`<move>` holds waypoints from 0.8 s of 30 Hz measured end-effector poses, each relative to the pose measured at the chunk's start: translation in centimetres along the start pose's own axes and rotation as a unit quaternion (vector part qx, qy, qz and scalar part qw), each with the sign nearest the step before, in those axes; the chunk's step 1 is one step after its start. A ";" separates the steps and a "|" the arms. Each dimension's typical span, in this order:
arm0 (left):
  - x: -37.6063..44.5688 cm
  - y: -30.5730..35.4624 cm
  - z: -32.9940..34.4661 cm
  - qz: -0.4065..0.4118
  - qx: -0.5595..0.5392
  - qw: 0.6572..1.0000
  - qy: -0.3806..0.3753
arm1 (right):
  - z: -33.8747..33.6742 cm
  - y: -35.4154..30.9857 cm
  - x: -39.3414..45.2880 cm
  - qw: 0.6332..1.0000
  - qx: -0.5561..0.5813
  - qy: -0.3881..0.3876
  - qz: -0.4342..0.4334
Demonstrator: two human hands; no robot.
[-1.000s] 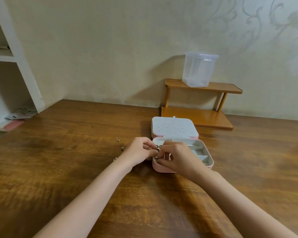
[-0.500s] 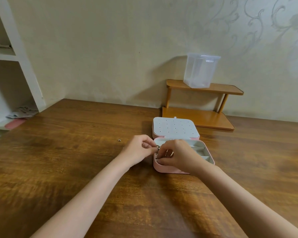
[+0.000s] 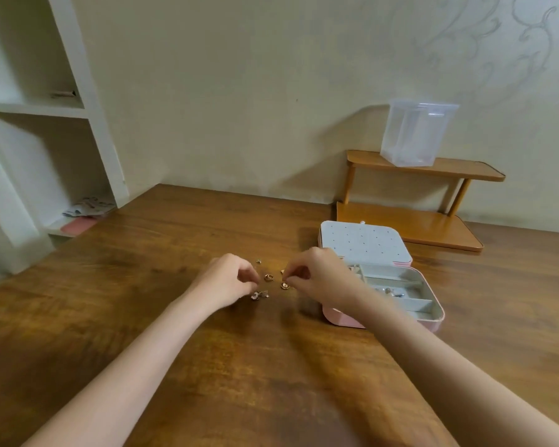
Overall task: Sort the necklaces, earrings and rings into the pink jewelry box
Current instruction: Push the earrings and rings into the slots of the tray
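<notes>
1. Seeing a clear tub on a wooden rack behind the jewelry box.
2. Box open, small pieces in one tray.
3. Loose jewelry on our table.
4. Left hand and right hand curl fingers over it; we can't tell if either holds anything.

No legible text, labels or nos. anywhere; papers on shelf at left edge too blurred to read.

Glossy grained wood table, shiny gold-toned metal jewelry pieces, smooth pink box, translucent plastic container.
</notes>
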State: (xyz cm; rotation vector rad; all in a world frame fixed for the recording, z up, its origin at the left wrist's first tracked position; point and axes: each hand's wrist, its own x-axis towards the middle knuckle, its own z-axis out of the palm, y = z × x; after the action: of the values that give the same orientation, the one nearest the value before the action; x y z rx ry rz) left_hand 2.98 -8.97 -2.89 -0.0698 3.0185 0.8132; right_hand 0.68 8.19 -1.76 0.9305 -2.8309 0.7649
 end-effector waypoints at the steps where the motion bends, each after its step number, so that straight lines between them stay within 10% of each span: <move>1: -0.1 -0.1 0.3 -0.002 0.001 1.000 -0.008 | 0.7 -0.4 0.2 1.000 -0.004 -0.015 -0.001; 12: -0.8 -1.0 0.9 0.013 -0.021 1.000 0.007 | 3.4 -0.2 1.5 0.998 -0.042 -0.033 0.034; 24: -0.5 1.7 1.7 0.053 -0.139 0.989 0.008 | -4.6 1.2 -1.4 0.947 0.268 -0.062 0.164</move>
State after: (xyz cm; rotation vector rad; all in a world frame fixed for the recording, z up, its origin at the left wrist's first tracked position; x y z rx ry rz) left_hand 3.42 -6.60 -3.46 0.0832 2.9212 1.2443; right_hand 0.71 11.94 1.46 0.5567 -2.9769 1.6293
